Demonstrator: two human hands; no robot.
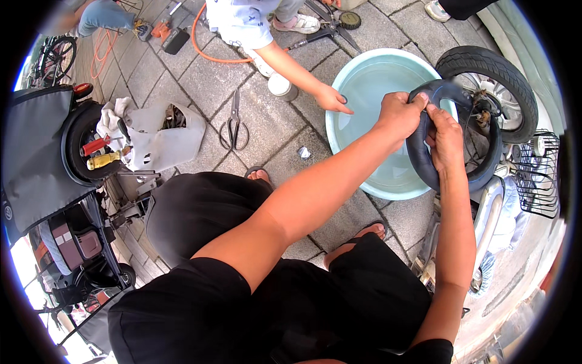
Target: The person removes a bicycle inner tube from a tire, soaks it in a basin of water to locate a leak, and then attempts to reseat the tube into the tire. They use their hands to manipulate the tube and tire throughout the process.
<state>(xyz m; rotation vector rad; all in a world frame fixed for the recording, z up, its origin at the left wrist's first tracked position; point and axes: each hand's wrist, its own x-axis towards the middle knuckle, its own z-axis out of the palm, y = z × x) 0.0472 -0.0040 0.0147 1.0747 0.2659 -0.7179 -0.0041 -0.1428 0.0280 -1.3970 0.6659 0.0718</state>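
Left hand [397,118]: grip pinching black inner tube [419,156], its 10 o'clock | Right hand [447,139]: grip grasping same spot | Water basin [331,128]: tube across 3 o'clock rim

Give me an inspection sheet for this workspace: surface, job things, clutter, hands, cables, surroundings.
Surface: grey paving with dark joints.
Job things: black inner tube held over the right side of a pale blue basin of water; wheel beyond it.
Clutter: scissors, white can, drill; white container with red screwdriver and yellow screwdriver at its left.
Hands: left hand and right hand both grip the tube.
Cables: no electric cable identified for certain; orange hose curves across the slabs.
Surroundings: another person's hand at the basin's left; wire basket at right.
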